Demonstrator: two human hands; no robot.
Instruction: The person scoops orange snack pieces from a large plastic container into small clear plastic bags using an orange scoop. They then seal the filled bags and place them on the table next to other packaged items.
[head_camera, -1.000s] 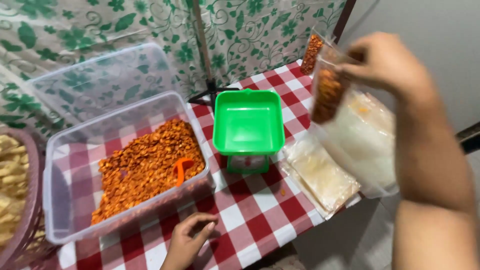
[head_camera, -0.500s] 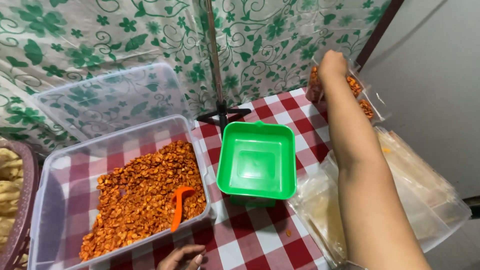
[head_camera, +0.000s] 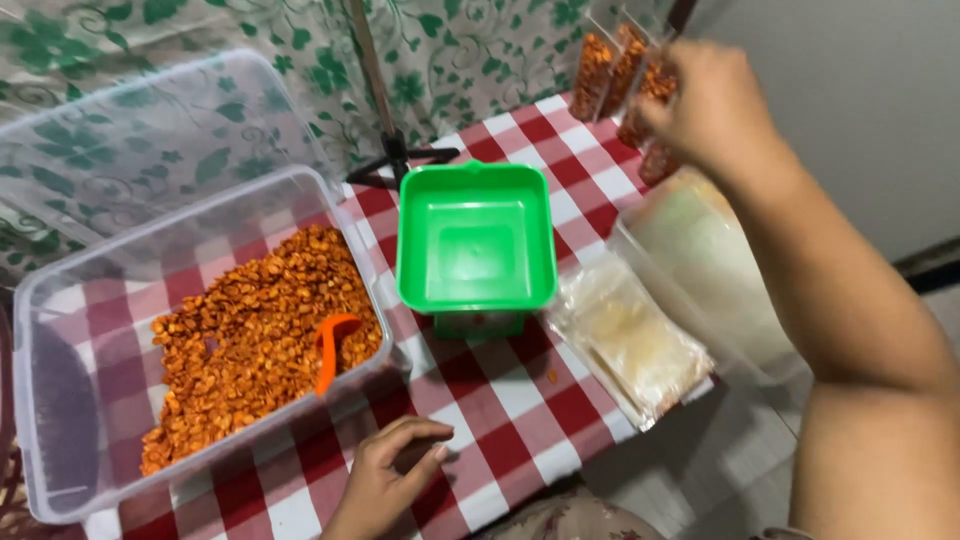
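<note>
While gripped: slim, orange-filled snack packet (head_camera: 655, 110)

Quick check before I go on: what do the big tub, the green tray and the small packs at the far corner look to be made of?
Big tub: clear, slightly frosted plastic; the checked cloth shows through its walls.
Green tray: opaque, glossy moulded plastic, with sheen on its floor.
Small packs by the right hand: probably thin clear plastic film; the orange snack shows through.

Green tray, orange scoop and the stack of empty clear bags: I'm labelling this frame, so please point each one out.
Green tray (head_camera: 476, 238): head view, on its flat inner floor.
Orange scoop (head_camera: 328, 352): head view, mid-handle above the snack.
Stack of empty clear bags (head_camera: 630, 340): head view, middle of the top bag.
</note>
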